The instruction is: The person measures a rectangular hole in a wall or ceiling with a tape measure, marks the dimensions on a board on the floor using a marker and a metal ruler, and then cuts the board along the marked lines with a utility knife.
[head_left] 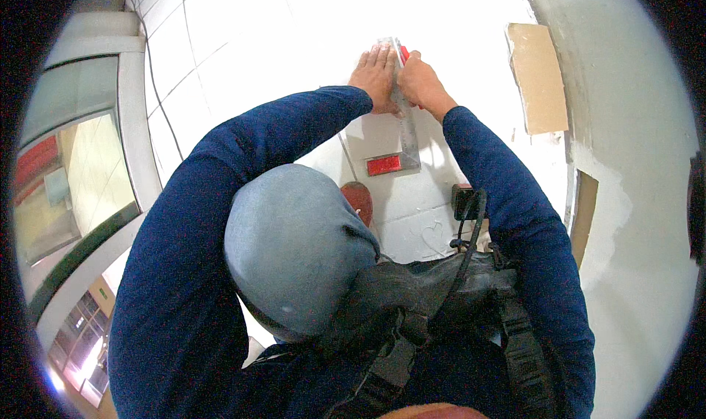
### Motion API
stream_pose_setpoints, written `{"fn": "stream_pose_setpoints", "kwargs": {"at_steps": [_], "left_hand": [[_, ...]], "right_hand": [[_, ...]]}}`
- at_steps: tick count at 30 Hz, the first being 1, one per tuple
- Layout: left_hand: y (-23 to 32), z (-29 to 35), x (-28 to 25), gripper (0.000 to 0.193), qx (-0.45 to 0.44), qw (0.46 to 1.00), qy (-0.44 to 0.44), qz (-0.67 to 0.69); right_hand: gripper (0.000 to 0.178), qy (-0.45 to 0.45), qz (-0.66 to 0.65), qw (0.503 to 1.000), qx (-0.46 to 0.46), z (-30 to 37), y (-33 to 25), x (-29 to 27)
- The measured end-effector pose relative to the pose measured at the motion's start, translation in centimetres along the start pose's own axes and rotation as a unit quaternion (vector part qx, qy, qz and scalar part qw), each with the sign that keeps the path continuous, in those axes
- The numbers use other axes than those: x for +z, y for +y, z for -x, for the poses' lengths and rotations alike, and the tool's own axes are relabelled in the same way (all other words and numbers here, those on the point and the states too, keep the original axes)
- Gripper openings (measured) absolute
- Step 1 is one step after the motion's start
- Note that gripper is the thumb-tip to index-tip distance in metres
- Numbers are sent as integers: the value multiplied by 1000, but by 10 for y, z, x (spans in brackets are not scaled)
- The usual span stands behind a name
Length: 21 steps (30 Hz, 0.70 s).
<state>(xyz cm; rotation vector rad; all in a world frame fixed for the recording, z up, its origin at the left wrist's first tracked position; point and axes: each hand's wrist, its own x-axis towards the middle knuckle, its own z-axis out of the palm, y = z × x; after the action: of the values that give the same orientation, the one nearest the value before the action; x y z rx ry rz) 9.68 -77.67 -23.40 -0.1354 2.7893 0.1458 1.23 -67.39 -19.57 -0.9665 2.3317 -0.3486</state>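
A metal square ruler (406,136) with a red base (384,165) lies along a white tile (309,44) on the floor. My left hand (377,75) presses flat on the tile and on the ruler's blade, fingers spread. My right hand (419,83) is closed around a red-handled tool (404,52) held against the ruler's right edge, near its far end. The tool's tip is hidden by my fingers. Both my arms wear dark blue sleeves.
My bent knee in grey-blue trousers (294,242) and a red shoe toe (358,200) sit below the ruler. A brown board piece (538,77) lies at the right beside a grey wall (632,125). A dark strap and harness (471,272) hang at my chest. A glass-fronted ledge (73,176) runs along the left.
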Motion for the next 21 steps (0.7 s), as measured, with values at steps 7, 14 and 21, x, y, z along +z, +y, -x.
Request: {"fn": "stream_pose_setpoints", "kwargs": {"at_steps": [7, 14, 21], "left_hand": [[-1, -7, 0, 135, 27, 999, 34, 21], [0, -4, -2, 134, -5, 999, 2, 33], [6, -5, -1, 135, -27, 999, 8, 25]], "right_hand": [[37, 23, -73, 995, 62, -17, 15, 14], [37, 6, -21, 1000, -14, -18, 4, -6], [27, -144, 361, 901, -193, -31, -1, -24]]}}
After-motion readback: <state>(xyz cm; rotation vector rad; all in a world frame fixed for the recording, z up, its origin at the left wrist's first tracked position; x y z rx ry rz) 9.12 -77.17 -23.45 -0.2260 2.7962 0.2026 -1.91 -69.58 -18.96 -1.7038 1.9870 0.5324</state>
